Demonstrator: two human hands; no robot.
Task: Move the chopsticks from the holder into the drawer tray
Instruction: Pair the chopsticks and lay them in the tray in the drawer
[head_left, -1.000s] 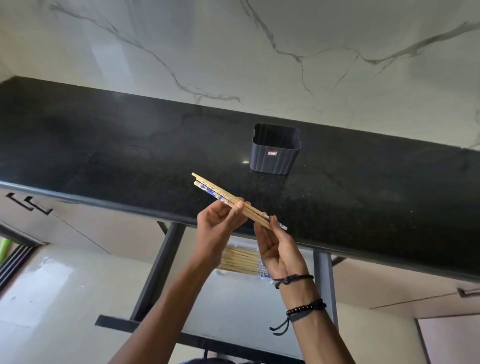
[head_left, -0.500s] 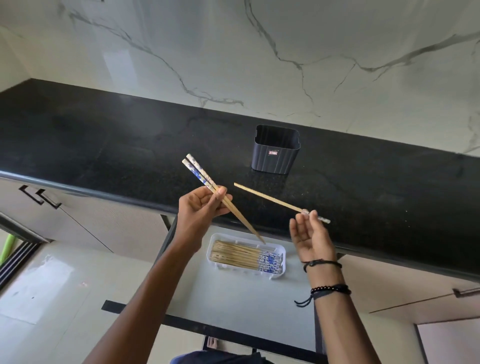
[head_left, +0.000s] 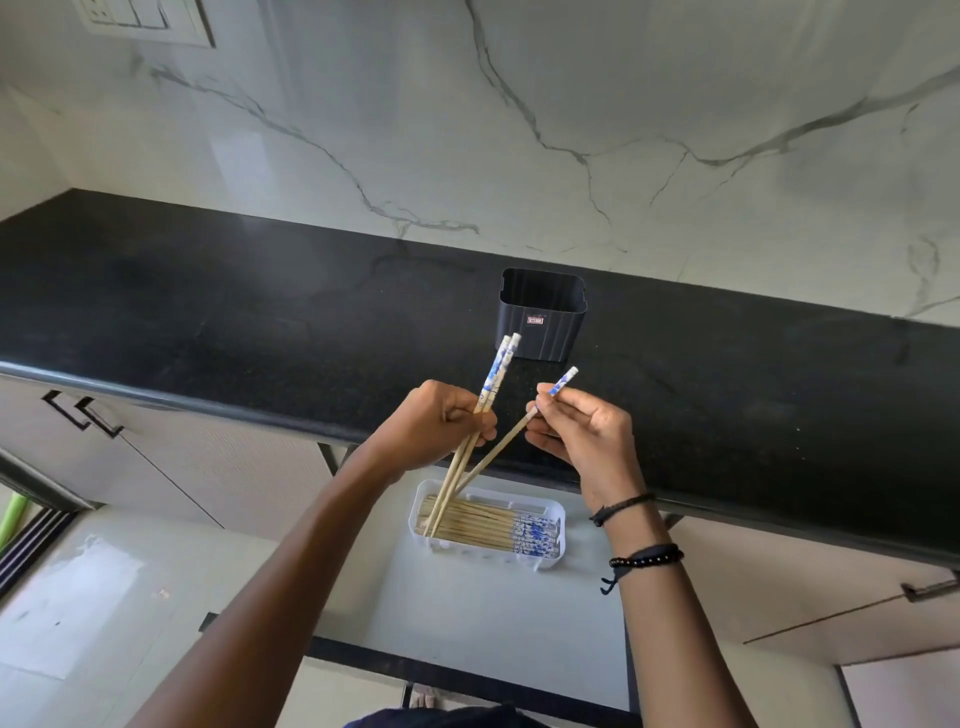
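A white marble wall (head_left: 571, 104) – grey-veined, fitted with a switch plate (head_left: 145, 21) – is fronted by a black countertop (head_left: 208, 312); pale cabinets (head_left: 208, 467) are seen below.

Soft, even daylight is spread over the scene. Pale glare is seen on the marble wall (head_left: 249, 150) toward 10 o'clock, and faint sheen on the black counter (head_left: 208, 312). Straight lines are bent at the edges by the wide lens. Focus is held sharp throughout.
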